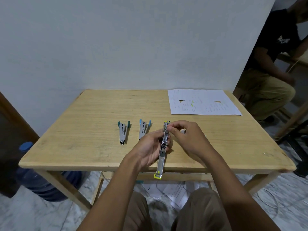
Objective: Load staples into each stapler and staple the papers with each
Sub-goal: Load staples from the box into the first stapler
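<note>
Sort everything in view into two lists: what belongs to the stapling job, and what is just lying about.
Belongs: yellow stapler, opened flat, held by left hand, right hand pinching at its far end; light blue stapler; teal stapler; printed papers.
Lying about: blue water bottle; loose sheets on the floor; seated person.

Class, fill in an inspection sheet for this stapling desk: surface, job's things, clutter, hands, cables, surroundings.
Surface: wooden table, against a wall.
Job's things: teal stapler and blue stapler lie side by side; yellow stapler is opened out and held; papers lie at the far right corner.
Clutter: small white thing by the right hand, too hidden to name.
Hands: left hand grips the yellow stapler; right hand pinches at its far end.
Cables: nothing clearly seen.
Surroundings: water bottle and loose sheets on the floor; seated person at right.
</note>
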Demonstrator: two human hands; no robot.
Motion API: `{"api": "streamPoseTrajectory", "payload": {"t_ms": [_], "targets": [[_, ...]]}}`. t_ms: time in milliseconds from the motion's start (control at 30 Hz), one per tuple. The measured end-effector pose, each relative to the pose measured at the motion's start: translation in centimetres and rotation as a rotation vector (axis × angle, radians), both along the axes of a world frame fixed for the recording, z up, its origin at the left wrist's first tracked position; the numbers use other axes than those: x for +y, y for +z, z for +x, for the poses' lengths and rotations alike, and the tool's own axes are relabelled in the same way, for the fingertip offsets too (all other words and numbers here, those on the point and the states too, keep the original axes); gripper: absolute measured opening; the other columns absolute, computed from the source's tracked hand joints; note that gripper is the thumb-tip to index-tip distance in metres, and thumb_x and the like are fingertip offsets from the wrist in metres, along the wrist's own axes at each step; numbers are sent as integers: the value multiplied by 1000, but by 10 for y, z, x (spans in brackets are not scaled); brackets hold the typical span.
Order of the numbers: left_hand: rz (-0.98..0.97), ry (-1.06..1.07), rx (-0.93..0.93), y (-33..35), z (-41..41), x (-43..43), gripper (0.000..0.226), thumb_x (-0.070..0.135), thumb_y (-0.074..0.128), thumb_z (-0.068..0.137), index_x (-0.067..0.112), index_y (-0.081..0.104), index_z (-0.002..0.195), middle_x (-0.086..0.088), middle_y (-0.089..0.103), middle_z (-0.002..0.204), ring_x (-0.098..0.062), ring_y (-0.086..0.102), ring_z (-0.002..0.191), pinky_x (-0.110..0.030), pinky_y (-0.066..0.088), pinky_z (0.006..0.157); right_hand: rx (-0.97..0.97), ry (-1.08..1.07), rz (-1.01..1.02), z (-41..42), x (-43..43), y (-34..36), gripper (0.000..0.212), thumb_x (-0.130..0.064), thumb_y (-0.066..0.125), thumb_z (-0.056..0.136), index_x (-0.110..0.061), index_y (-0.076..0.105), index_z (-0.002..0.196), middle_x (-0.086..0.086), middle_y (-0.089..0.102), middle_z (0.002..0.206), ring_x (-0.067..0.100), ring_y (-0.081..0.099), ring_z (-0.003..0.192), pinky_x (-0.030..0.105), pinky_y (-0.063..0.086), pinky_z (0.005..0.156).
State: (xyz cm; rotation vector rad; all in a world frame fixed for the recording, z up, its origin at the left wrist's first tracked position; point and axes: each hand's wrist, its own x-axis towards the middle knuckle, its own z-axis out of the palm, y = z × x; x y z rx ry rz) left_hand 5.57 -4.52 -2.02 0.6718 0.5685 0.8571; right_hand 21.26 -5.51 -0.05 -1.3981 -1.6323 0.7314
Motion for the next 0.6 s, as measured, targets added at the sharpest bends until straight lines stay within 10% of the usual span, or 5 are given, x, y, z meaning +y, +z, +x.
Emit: {"api": "streamPoseTrajectory", "payload": {"t_ms": [333, 600], "targets": [[-16, -28, -40, -3, -1, 2, 37, 8, 35, 102, -2, 53, 133, -9, 51, 79, -16, 48, 67, -25, 43, 53, -69, 30, -58, 2, 8, -4, 10, -34, 67, 91, -30, 76, 91, -11, 75, 89, 8, 67, 92, 37, 53, 87], [-33, -33, -45, -4, -1, 4, 33, 8, 33, 103, 0, 56, 125, -9, 47, 80, -16, 48, 66, -24, 43, 53, 70, 0, -40, -2, 1, 1, 10, -28, 67, 93, -26, 77, 94, -13, 74, 88, -4, 61, 79, 6, 40, 67]]}}
